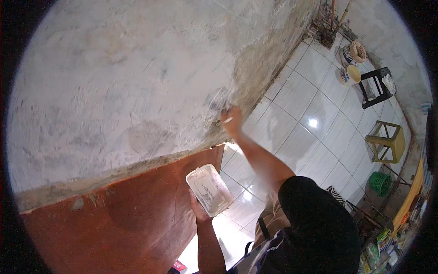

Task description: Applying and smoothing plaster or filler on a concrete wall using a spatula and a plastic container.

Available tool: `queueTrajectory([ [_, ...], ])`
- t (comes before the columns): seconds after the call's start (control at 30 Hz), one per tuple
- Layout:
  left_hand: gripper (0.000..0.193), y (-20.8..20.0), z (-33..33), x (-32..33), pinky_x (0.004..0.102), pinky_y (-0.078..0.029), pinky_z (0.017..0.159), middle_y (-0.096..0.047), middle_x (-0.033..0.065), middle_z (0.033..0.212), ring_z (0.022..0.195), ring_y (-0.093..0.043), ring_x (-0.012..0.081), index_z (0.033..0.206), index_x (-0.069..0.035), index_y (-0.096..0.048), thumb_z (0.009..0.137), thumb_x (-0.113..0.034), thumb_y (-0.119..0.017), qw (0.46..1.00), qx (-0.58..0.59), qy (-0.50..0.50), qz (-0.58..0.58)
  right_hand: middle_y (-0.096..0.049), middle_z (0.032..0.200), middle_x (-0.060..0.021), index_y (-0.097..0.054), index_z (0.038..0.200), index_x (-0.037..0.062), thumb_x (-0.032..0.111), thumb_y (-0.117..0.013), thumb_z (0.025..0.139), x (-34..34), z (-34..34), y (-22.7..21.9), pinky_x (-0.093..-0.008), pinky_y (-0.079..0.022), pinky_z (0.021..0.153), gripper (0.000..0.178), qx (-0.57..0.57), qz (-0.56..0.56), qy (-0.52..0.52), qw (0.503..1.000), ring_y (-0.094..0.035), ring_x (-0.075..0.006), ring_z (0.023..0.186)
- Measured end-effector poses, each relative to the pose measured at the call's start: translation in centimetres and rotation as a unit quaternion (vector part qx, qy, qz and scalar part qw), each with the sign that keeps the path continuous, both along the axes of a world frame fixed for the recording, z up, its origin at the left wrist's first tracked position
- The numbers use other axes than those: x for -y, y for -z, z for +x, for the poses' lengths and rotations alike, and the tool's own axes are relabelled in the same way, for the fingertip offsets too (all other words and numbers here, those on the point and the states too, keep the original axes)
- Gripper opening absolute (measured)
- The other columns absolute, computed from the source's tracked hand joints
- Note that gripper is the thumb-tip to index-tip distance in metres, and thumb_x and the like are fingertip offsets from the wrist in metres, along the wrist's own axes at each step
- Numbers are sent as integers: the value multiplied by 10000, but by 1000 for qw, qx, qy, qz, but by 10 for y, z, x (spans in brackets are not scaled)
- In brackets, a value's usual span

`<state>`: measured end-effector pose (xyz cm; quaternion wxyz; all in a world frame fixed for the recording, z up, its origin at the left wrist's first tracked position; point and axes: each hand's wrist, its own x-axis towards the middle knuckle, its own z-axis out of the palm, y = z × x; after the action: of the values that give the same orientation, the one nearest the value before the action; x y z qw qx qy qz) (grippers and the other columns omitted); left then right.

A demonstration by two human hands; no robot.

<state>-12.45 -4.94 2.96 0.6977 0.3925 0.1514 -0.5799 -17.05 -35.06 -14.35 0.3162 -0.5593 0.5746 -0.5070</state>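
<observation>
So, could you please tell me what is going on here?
A person is at a patchy grey-white wall. Their right hand holds a small tool up at the wall's surface; the tool is blurred, so its exact shape is hard to tell. Their left hand holds a white rectangular tray below it, in front of a red-brown panel. Stools and buckets stand across the tiled floor.
</observation>
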Motion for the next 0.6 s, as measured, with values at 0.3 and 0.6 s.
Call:
queueTrajectory([
  [0.3, 582, -8, -29, -36, 450, -434, 1029, -524, 90, 1380, 1225, -529, 281, 1420, -106, -435, 1005, -510, -383, 999, 43, 3, -11, -596, 703, -165, -630, 674, 71, 205, -653, 823, -69, -68, -7, -486, -484, 733, 201, -120, -79, -221, 965, -606, -381, 727],
  [0.6, 632, 19, -36, -46, 544, -478, 972, -515, 116, 1380, 1210, -546, 318, 1445, -151, -403, 961, -555, -441, 998, 46, -45, -13, -624, 708, -218, -645, 714, 27, 125, -699, 709, -30, -6, -68, -530, -470, 676, 112, -146, -49, -122, 980, -639, -408, 774],
])
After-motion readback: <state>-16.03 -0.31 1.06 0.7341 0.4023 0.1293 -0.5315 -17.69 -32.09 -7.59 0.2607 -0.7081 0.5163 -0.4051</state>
